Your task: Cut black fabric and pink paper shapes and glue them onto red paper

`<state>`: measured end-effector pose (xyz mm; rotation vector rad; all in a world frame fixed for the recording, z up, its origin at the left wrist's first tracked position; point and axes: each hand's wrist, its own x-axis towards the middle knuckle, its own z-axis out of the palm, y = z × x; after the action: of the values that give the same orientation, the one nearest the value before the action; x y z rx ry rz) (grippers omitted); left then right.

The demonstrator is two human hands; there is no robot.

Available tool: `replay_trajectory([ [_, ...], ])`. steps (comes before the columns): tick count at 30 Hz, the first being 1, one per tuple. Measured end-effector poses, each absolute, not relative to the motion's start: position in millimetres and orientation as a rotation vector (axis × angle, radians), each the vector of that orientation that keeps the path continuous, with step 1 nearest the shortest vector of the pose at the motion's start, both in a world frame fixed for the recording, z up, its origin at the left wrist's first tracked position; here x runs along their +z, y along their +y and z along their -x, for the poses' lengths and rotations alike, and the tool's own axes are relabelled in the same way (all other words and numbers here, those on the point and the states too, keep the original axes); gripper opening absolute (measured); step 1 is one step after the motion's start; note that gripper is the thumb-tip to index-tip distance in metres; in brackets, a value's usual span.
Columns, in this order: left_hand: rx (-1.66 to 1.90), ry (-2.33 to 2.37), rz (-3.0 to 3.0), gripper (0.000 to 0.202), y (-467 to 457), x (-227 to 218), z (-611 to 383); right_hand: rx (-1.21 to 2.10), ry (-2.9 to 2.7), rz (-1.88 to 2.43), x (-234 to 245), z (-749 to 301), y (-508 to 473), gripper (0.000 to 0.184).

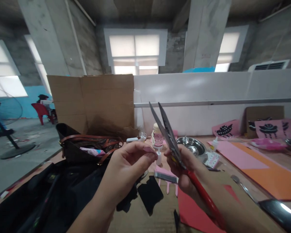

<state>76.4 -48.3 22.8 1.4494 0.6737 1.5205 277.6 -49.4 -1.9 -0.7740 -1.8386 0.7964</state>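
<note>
My left hand (pixel 128 168) pinches a small piece of pink paper (pixel 149 149) between thumb and fingertips. Beside it, my right hand (pixel 191 165) is closed around red-handled scissors (pixel 171 139), whose blades point up and stand slightly apart. The blades do not touch the pink piece. Below the hands, cut black paper (pixel 150 195) lies on a cardboard sheet (pixel 140 223). Thin pink paper strips (pixel 168 187) lie near a grey bar-shaped object (pixel 165 177). Red paper (pixel 191 210) is partly hidden under my right forearm.
A brown handbag (pixel 87 145) and dark cloth (pixel 70 194) are on the left. Behind the hands stand a pink-patterned bottle (pixel 157 136) and a steel bowl (pixel 191 145). Orange sheet (pixel 264 168), spoon (pixel 243 187) and decorated pink cards (pixel 268 129) lie right. Cardboard (pixel 109 103) stands behind.
</note>
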Motion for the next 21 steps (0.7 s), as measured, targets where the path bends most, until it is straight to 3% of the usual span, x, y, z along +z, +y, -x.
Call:
replay_trajectory([
  [5, 1.495, 0.598, -1.354, 0.015, -46, 23, -73, 0.918, -1.879, 0.658, -21, -273, -38, 0.066],
  [21, 1.604, 0.593, -1.281, 0.022, -44, 25, -71, 1.02, -1.908, 0.675, -20, -262, -39, 0.069],
])
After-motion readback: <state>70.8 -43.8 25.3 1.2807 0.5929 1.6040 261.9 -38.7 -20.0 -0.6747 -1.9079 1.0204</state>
